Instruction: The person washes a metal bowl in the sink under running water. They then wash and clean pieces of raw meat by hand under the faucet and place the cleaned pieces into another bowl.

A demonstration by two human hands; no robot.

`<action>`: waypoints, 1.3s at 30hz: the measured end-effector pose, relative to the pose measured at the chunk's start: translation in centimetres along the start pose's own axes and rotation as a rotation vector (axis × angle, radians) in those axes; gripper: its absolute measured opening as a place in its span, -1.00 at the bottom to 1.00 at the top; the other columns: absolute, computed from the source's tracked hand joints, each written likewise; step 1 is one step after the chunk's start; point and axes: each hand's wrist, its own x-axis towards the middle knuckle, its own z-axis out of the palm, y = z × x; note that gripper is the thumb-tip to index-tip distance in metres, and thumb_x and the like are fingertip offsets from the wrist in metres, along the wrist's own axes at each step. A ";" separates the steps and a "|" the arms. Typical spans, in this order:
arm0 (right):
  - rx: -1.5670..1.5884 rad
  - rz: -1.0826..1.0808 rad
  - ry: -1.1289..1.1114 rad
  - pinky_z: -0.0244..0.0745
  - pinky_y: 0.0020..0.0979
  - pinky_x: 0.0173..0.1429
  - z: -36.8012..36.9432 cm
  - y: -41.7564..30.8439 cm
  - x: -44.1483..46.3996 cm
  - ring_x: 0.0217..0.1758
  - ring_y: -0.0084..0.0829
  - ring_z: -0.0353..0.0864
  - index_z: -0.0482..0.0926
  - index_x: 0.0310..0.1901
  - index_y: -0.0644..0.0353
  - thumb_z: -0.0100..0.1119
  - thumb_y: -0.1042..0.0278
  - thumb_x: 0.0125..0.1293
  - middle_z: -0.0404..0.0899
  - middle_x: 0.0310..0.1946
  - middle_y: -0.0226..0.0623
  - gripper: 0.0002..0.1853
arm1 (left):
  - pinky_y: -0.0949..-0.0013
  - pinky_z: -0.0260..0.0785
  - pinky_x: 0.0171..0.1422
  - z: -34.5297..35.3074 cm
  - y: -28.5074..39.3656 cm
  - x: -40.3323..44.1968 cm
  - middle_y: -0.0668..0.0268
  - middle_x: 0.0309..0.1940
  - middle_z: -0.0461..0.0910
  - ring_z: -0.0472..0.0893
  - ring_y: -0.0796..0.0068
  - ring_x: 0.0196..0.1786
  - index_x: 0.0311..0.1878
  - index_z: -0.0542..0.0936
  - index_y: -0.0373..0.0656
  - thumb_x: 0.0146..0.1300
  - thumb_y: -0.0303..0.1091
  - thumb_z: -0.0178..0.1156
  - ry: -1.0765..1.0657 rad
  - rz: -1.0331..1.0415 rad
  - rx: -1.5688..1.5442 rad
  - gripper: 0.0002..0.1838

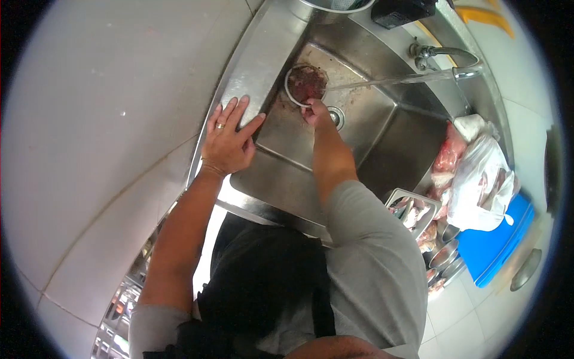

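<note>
My left hand (230, 136) lies on the steel ledge (256, 78) at the left of the sink (287, 157), fingers spread and a ring on one of them. Down in the basin, my right hand (314, 112) is closed on the near rim of a round metal bowl (288, 90). Dark reddish-brown matter (307, 80) covers the bowl's inside; what it is, I cannot tell. A stream of water (391, 79) runs from the faucet (465, 72) toward the bowl. The drain (336, 118) shows just beside my right wrist.
Right of the sink are bagged raw meat (449, 149), a white plastic bag (483, 182), a blue board (499, 239) and a metal pan (423, 222) with pieces in it. A metal container (338, 7) and a black object (402, 12) stand at the far edge. A wall (107, 119) rises on the left.
</note>
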 end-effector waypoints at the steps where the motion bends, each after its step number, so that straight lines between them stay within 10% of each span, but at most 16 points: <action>1: 0.082 0.093 -0.142 0.73 -0.17 -0.07 -0.9 0.6 0.7 0.09 -0.14 0.60 0.40 0.18 0.30 0.04 0.53 0.44 0.55 0.13 0.00 -0.69 | -0.05 -0.06 0.65 0.0 0.0 -0.2 0.16 0.55 0.25 0.24 0.11 0.58 0.33 0.57 0.26 0.10 -0.37 0.26 0.000 0.010 0.007 -0.36; 8: -0.249 -0.516 0.256 0.75 -0.14 -0.14 3.7 -4.1 -12.6 0.12 -0.08 0.65 0.21 0.31 0.25 0.01 0.55 0.43 0.54 0.14 0.12 -0.55 | -0.06 -0.01 0.64 -0.1 0.2 -0.3 0.16 0.54 0.27 0.25 0.11 0.56 0.32 0.58 0.26 0.08 -0.37 0.27 0.012 0.027 0.020 -0.35; 13: -1.382 -1.111 0.747 0.57 -0.01 0.24 3.8 -7.5 -16.3 0.25 0.22 0.53 0.11 0.43 0.24 0.21 0.50 0.34 0.23 0.36 0.25 -0.31 | -0.08 -0.01 0.63 -0.1 0.2 -0.3 0.17 0.53 0.27 0.27 0.11 0.55 0.34 0.56 0.25 0.06 -0.37 0.28 0.043 0.043 0.023 -0.32; 17: -1.388 -1.329 0.883 0.45 -0.01 0.35 4.0 -8.8 -18.0 0.27 0.23 0.48 0.12 0.48 0.22 0.10 0.23 0.50 0.34 0.33 0.20 -0.37 | -0.08 -0.01 0.63 -0.1 0.3 -0.4 0.17 0.54 0.26 0.27 0.11 0.54 0.34 0.56 0.25 0.06 -0.38 0.27 0.049 0.049 0.020 -0.33; 20: -1.020 -1.265 0.871 0.53 -0.07 0.30 5.0 -7.1 -15.8 0.30 0.11 0.50 0.16 0.42 0.28 0.22 0.63 0.27 0.25 0.36 0.20 -0.30 | -0.08 -0.01 0.63 -0.1 0.4 -0.4 0.17 0.54 0.26 0.27 0.10 0.54 0.34 0.56 0.25 0.07 -0.38 0.27 0.056 0.052 0.037 -0.33; 24: -0.229 -0.465 0.250 0.45 -0.26 -0.15 4.0 -3.1 -10.0 -0.07 -0.09 0.52 0.23 0.30 0.31 0.18 0.57 0.34 0.38 0.09 0.09 -0.47 | -0.09 -0.01 0.63 -0.1 0.5 -0.4 0.17 0.54 0.26 0.27 0.10 0.54 0.34 0.56 0.24 0.08 -0.38 0.26 0.045 0.057 0.046 -0.34; 29: 0.017 -0.251 0.266 0.26 -0.48 -0.62 2.6 -0.1 -10.5 -0.56 -0.41 0.40 0.39 0.04 0.29 0.17 0.49 0.41 0.49 -0.23 -0.09 -0.75 | -0.08 -0.01 0.63 0.1 0.4 -0.4 0.17 0.54 0.26 0.26 0.10 0.55 0.33 0.57 0.24 0.07 -0.37 0.26 0.053 0.055 0.054 -0.35; 39: -0.026 -0.486 0.322 0.59 -0.44 -0.40 4.0 -2.6 -13.9 -0.05 -0.20 0.69 0.41 0.21 0.20 0.16 0.56 0.40 0.58 0.04 -0.09 -0.63 | -0.11 -0.02 0.63 0.0 0.9 -0.6 0.17 0.54 0.25 0.26 0.08 0.55 0.34 0.56 0.24 0.05 -0.37 0.26 0.054 0.062 0.068 -0.32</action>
